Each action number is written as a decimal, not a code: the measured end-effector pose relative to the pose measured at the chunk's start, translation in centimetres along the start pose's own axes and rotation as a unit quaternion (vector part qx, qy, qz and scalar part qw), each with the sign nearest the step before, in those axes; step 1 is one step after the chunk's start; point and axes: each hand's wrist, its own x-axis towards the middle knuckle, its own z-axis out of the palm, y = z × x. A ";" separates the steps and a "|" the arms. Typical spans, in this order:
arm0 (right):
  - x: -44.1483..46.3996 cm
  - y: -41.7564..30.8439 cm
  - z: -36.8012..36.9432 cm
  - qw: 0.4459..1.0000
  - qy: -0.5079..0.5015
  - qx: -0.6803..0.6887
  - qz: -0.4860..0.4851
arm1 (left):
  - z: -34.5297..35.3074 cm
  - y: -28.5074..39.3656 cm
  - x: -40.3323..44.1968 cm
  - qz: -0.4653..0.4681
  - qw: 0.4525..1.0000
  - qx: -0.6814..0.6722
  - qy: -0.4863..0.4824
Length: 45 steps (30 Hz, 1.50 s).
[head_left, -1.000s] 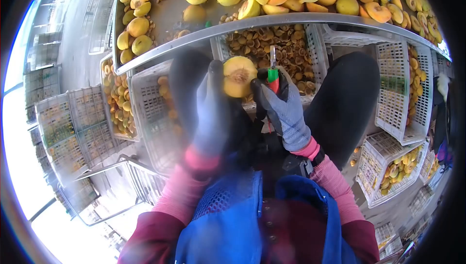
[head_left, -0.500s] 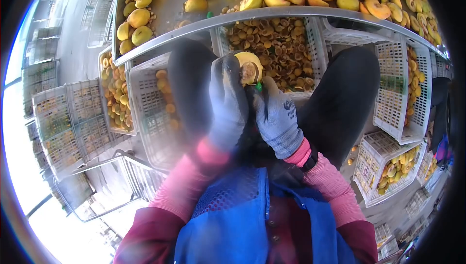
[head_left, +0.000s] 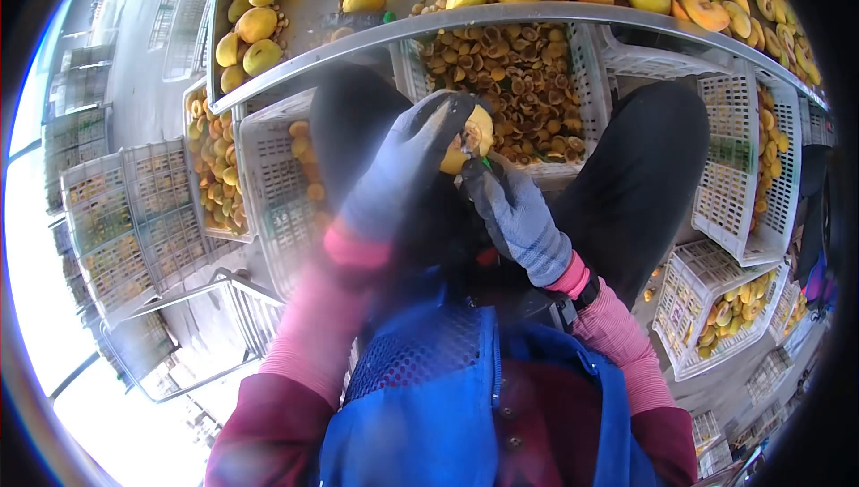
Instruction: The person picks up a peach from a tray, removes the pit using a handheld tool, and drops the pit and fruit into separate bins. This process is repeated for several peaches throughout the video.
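The bin [head_left: 593, 71], a pale slatted crate full of small brown hollow halves [head_left: 501, 75], stands between the person's knees. The fruit [head_left: 480, 132] is held up in front of the bin's left half as the camera sees it, its yellow cut flesh showing around a brown middle. The left hand [head_left: 403, 165], in a grey-blue glove with dark fingers, is mostly closed, its fingers curled over the fruit's upper left side and gripping it. The right hand [head_left: 522, 223], gloved alike, is at the near side of the bin, its fingers bent around a tool of which little more than a green part [head_left: 486, 165] shows, close against the fruit's lower edge; how tightly that hand closes, and whether its fingertips touch the flesh, I cannot tell. A dark watch [head_left: 587, 291] sits on the right wrist, on the near side of the bin. Beyond the bin runs a metal table [head_left: 537, 12], its rim crossing over the bin's far end and its top heaped with yellow and orange fruits, some whole, some cut. Left of the bin are a crate [head_left: 264, 174] with fruits inside and, farther off, stacked crates [head_left: 112, 227]. Right of the bin, past the knee, stand a tilted crate [head_left: 720, 156] and a lower crate [head_left: 684, 294], fruits showing at both.
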 end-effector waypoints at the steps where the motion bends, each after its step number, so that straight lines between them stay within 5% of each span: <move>1: -0.2 -0.9 0.1 0.994 -0.010 0.083 0.076 | 0.2 -1.5 0.2 0.077 0.990 0.114 0.027; 2: -0.1 -1.9 0.0 0.981 -0.029 0.131 0.140 | 0.4 -2.6 0.3 0.154 0.961 0.225 0.053; 5: 0.0 -4.5 -0.4 0.927 -0.081 0.192 0.313 | 1.8 -1.2 -0.1 0.052 0.989 0.094 0.101; 7: -0.1 -3.8 -1.0 0.859 -0.130 0.335 0.364 | 2.0 -1.9 0.0 0.079 0.988 0.081 0.103; 9: 0.0 -2.6 -1.0 0.750 -0.193 0.505 0.382 | 1.8 -2.3 0.1 0.096 0.989 0.058 0.095; 11: 0.1 -1.6 -0.7 0.584 -0.256 0.683 0.357 | 1.9 -2.9 0.0 0.024 0.997 -0.030 0.072; 13: 0.3 -1.0 -0.3 0.563 -0.279 0.706 0.327 | 2.1 -4.0 0.2 0.051 0.994 -0.025 0.092; 16: 0.8 -0.6 -0.2 0.554 -0.316 0.721 0.269 | 2.8 -3.7 -0.1 -0.105 0.896 -0.374 0.216; 18: 1.4 -1.0 -0.8 0.548 -0.319 0.743 0.215 | -0.4 -4.7 -0.5 -0.139 0.872 -0.365 0.295; 19: 1.5 -0.4 -1.2 0.565 -0.309 0.727 0.240 | 0.6 0.2 -0.7 -0.070 0.867 -0.238 0.432; 21: 1.5 1.9 -1.7 0.598 -0.283 0.694 0.285 | -4.6 1.5 -1.3 0.057 0.846 -0.311 0.430; 22: 1.5 2.3 -1.8 0.616 -0.247 0.684 0.304 | -8.2 1.6 -1.6 0.017 0.915 -0.086 0.394; 23: 1.7 2.4 -2.1 0.628 -0.240 0.671 0.312 | -11.9 1.7 -1.9 -0.038 0.902 0.235 0.360; 24: 2.0 2.5 -2.4 0.641 -0.233 0.658 0.320 | -15.5 1.7 -2.2 -0.044 0.824 0.454 0.337; 25: 2.4 2.5 -2.5 0.652 -0.225 0.646 0.326 | -16.4 2.2 -1.1 -0.169 0.710 0.619 0.291; 29: 3.4 2.3 -2.0 0.717 -0.150 0.560 0.386 | -12.2 5.2 6.2 0.015 0.761 0.585 0.280; 31: 3.9 2.6 -1.8 0.711 -0.111 0.552 0.422 | -10.8 5.4 11.2 -0.067 0.716 0.667 0.194; 33: 3.9 1.7 -1.8 0.788 -0.039 0.450 0.419 | -11.3 2.7 15.6 -0.072 0.669 0.728 0.131; 36: 4.2 0.2 -1.7 0.841 0.049 0.356 0.405 | -12.3 4.0 18.0 -0.098 0.695 0.710 0.046; 39: 4.6 -0.8 -2.1 0.857 0.087 0.328 0.388 | -13.2 3.4 15.1 0.105 0.757 0.631 0.130; 41: 4.8 -1.6 -2.2 0.870 0.090 0.323 0.361 | -12.1 3.1 11.9 0.139 0.909 0.331 0.213; 42: 5.1 -2.2 -1.9 0.879 0.084 0.320 0.343 | -9.4 4.3 10.0 0.097 0.905 0.324 0.258; 43: 5.2 -2.7 -1.5 0.889 0.076 0.313 0.324 | -10.3 2.8 9.5 0.225 0.818 0.477 0.231; 45: 5.2 -3.3 -0.3 0.909 0.054 0.271 0.311 | -9.3 0.6 8.1 0.157 0.890 0.323 0.282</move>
